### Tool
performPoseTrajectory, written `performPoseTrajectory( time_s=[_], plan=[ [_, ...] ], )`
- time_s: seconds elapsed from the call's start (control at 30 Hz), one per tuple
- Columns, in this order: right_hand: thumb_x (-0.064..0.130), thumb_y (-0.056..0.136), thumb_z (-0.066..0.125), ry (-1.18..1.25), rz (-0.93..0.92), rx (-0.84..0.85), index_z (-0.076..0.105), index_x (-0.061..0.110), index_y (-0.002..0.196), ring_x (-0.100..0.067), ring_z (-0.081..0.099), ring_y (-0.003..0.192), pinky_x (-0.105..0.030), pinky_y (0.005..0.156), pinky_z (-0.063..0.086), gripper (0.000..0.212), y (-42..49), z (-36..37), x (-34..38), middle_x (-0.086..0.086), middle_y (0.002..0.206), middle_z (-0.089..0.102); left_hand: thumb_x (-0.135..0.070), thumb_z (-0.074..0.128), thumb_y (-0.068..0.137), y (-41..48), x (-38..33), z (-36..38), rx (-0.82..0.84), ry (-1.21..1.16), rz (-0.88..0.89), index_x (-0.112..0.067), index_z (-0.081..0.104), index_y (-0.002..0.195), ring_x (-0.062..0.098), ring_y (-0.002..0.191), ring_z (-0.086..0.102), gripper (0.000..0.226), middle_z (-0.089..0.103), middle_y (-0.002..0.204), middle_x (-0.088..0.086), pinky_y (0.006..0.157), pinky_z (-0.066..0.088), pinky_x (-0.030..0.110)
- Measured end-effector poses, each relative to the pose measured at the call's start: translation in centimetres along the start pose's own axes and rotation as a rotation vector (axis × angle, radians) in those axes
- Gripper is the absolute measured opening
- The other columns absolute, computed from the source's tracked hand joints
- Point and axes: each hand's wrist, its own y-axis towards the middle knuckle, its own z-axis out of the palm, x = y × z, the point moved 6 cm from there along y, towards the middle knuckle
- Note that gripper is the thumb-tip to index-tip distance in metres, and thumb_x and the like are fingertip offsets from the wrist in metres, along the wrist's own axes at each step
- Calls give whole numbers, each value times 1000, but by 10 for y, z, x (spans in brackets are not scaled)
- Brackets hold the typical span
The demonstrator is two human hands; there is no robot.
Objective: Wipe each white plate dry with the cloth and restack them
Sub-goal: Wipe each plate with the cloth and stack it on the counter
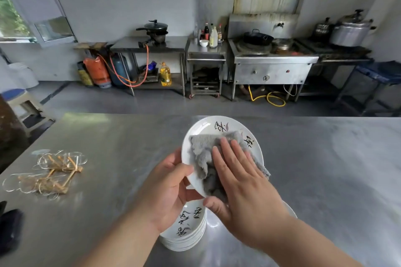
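Mid-wipe: our left grip [171, 184] clasped the plate [217, 126], our right grip [240, 180] pressed the cloth [204, 149] flat-fingered; next, we judged, onto the stack [186, 232].

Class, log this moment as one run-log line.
step: wiping | left hand: grips plate rim | right hand: presses grey cloth on plate | stack: below, on steel table

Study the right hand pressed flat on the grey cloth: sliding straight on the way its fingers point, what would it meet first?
Probably the bare far part of the held plate, near its black character, then the rim. The right hand lies on the cloth, which would likely move with it.
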Motion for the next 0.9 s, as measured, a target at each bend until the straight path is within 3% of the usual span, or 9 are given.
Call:
performPoseTrajectory(
  time_s=[0.07,0.13,0.3,0.37,0.5,0.63,0.73,0.8,0.9],
  plan=[
    [85,87,-4,-47,76,35,-5,18,165,-25,-26,157,-47,130,-1,103,5,-7,-17,-9,171,-20,-5,52,87,-1,4,11,34,36,3,-23,73,128,33,102,76,49,74,124,22,73,63,48],
    [86,82,-14,-43,71,47,-15,19,164,-23,-36,153,-47,128,-8,106,10,-17,-23,-9,168,-30,-4,52,87,-1,5,23,56,46,23,-22,70,133,31,100,76,53,73,125,21,74,62,50],
    [80,93,10,38,-270,122,1,20,166,-24,-16,160,-50,130,3,95,-6,-16,-11,-3,174,-11,-13,71,70,2,-9,29,-21,17,78,-23,80,112,19,74,71,44,75,95,13,57,60,37],
    [83,91,5,-30,-268,139,1,22,167,-22,-16,160,-49,130,4,97,-12,-17,-21,0,174,-11,-7,61,76,0,-6,26,-23,0,56,-22,81,111,22,76,74,42,77,97,15,57,60,39],
    [88,80,-15,-20,-37,98,-11,21,164,-26,-31,155,-51,128,-5,108,-1,-32,-40,-6,170,-26,-4,56,79,-6,13,41,26,46,-4,-21,73,125,32,92,75,52,74,118,23,69,62,50],
    [81,92,6,81,-229,42,5,18,166,-30,-13,160,-56,129,1,98,-4,-30,-7,-8,174,-8,-4,67,67,-3,6,46,0,-26,25,-26,74,120,31,99,70,57,73,117,19,79,57,44],
    [80,94,11,40,-302,39,16,18,166,-28,-4,162,-54,130,9,95,-16,-27,-11,-4,175,3,1,56,71,-3,0,38,10,-52,26,-25,79,108,27,86,75,51,75,106,19,64,63,43],
    [82,93,5,-45,-207,34,16,18,166,-29,-5,161,-54,129,12,98,-15,-34,-27,-6,174,3,1,58,72,-4,0,34,15,-69,2,-23,78,108,31,84,76,48,76,105,21,61,62,47],
    [84,85,-8,-146,11,70,-8,16,165,-29,-29,156,-52,128,-1,105,-7,-41,-45,-10,170,-26,-3,69,68,-5,3,40,67,-43,-13,-16,68,125,40,91,73,59,72,116,28,70,62,55]
  ],
)
